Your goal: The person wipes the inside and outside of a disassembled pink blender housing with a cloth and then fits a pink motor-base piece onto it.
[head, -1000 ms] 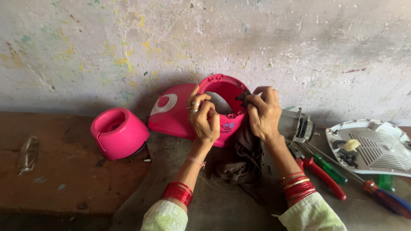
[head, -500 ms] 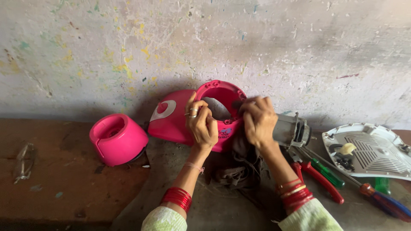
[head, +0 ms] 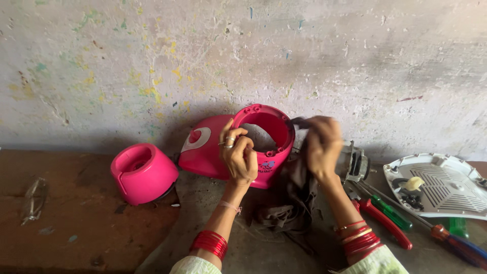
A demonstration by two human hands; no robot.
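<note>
At frame centre, the opened pink mixer housing [head: 238,147] leans against the wall, gripped at its rim by the left hand [head: 238,155]. The right hand [head: 320,144] pinches a dark cloth [head: 289,198] beside the rim. The pink base cup [head: 143,172] at left and white bottom plate [head: 446,185] at right lie detached; reassembly looks undone.

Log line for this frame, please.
left hand: grips pink housing | right hand: holds dark cloth at housing rim | nearby: pink cup, pliers

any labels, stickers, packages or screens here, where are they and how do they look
Small sticker: front of the pink housing held by the left hand, low by the rim; dark and pale, too small to tell more.
White curved emblem: on the pink shell behind it.
No packages or screens.
</note>
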